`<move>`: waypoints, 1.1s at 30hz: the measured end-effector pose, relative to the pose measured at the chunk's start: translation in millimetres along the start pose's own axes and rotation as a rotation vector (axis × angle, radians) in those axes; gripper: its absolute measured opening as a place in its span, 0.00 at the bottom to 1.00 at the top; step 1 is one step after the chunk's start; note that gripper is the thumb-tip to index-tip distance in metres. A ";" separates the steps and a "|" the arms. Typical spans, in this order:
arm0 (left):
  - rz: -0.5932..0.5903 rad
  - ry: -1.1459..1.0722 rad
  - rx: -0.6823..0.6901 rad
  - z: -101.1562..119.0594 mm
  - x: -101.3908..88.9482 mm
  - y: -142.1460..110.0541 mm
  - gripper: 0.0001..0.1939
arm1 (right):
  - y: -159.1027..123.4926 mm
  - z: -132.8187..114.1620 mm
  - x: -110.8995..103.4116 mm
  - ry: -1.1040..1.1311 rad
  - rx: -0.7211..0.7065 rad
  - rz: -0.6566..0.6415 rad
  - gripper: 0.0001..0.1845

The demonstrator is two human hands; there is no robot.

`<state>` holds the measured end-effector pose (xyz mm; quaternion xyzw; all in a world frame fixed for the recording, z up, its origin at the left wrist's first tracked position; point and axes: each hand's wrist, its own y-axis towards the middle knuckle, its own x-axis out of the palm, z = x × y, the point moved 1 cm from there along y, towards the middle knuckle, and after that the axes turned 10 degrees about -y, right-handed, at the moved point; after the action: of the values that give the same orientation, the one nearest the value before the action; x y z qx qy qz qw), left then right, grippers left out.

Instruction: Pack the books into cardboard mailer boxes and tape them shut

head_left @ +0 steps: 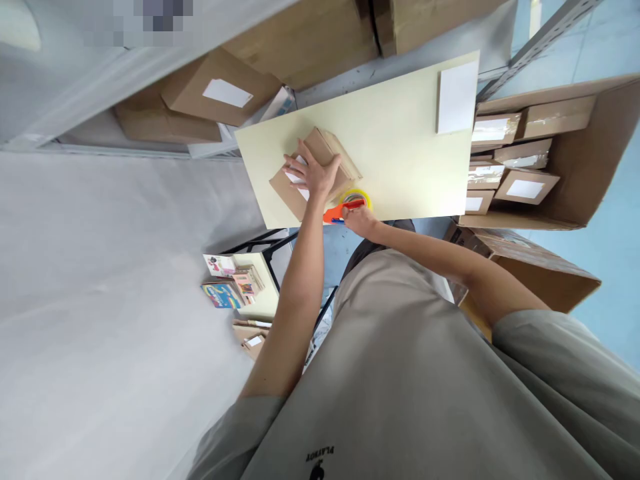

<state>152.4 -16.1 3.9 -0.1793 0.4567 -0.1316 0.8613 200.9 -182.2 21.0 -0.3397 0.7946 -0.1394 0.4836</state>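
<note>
A brown cardboard box (287, 186) with a white label lies at an angle on the cream tabletop (410, 153). My left hand (315, 175) rests flat on top of it, fingers spread, partly covering the label. Close to the box's near corner, my right hand (359, 220) is wrapped round the handle of an orange tape dispenser (334, 213) that carries a yellow-rimmed roll of tape (367, 196). The dispenser's front end is beside the box's near side; whether the tape touches the box I cannot tell.
A white pad or stack of labels (457, 98) lies at the table's far right. Right of the table, a large open carton (595, 143) holds several labelled boxes. Shelving with brown boxes (220, 87) runs behind. A small side table (265, 283) bears books (223, 293).
</note>
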 end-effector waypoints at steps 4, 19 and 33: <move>0.015 -0.022 -0.070 -2.7 -0.8 4.5 0.64 | -57.8 53.2 20.0 -0.082 0.141 -0.057 0.28; -0.041 0.106 0.045 -18.1 -17.5 -7.4 0.69 | -30.2 135.8 -11.9 -0.089 0.270 0.122 0.37; -0.205 0.141 0.414 -63.3 -11.5 -47.0 0.27 | 7.9 58.8 43.5 0.145 0.042 0.289 0.36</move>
<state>90.4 -65.9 -0.2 -0.0346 0.4582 -0.3215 0.8279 235.3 -199.5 -41.6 -0.2009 0.8649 -0.1092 0.4469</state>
